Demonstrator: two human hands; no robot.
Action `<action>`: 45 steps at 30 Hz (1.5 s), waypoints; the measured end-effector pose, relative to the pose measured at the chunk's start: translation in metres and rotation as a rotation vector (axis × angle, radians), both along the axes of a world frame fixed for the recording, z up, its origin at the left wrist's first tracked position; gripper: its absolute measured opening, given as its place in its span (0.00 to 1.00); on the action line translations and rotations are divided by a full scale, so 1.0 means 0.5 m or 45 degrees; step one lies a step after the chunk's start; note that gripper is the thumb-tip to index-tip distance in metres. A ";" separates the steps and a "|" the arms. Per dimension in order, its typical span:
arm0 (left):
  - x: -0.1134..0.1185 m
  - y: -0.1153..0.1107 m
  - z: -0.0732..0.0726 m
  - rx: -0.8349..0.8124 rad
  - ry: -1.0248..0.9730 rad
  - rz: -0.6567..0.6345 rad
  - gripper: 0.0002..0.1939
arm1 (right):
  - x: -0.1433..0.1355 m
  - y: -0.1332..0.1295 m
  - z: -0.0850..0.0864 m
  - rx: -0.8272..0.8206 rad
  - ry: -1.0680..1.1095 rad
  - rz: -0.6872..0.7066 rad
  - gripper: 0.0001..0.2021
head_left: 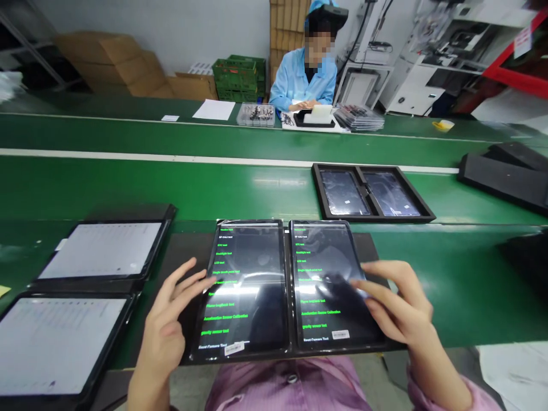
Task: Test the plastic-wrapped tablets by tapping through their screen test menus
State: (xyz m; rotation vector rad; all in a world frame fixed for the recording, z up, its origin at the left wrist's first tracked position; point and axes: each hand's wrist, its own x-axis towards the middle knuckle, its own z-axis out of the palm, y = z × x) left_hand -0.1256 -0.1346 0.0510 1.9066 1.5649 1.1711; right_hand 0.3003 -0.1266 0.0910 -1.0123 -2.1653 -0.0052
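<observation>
Two tablets lie side by side on a dark tray at the near edge of the green bench. Both screens are black with green test lines. Over the left edge of the left tablet (252,297) is my left hand (171,319), fingers apart and holding nothing, its index finger at the listed lines. My right hand (398,302) is spread at the right edge of the right tablet (329,257), a fingertip over its screen, nothing held. Each tablet has a small white label near its bottom edge.
Two light-screened tablets (64,342) lie at the left. Beyond the tablets, a black tray (377,218) holds two more devices. Black trays (505,177) sit at the right. A person in blue (295,74) works across the bench, near a clear parts box (256,115) and stacked plastic trays (359,117).
</observation>
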 end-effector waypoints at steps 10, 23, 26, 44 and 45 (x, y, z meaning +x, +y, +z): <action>0.006 -0.009 -0.001 0.045 -0.157 -0.059 0.40 | -0.023 0.039 -0.024 -0.206 -0.161 0.044 0.25; -0.009 0.012 -0.019 0.017 0.115 -0.014 0.47 | -0.017 0.082 -0.035 -0.097 0.252 -0.053 0.32; -0.006 0.014 -0.014 0.005 0.168 -0.030 0.47 | -0.026 0.082 -0.042 -0.139 0.099 -0.038 0.33; -0.004 0.018 -0.007 0.000 0.309 -0.086 0.46 | -0.024 0.073 -0.056 -0.084 0.189 -0.126 0.35; -0.004 0.018 -0.009 0.004 0.318 -0.091 0.47 | -0.020 0.071 -0.060 -0.085 0.297 -0.161 0.35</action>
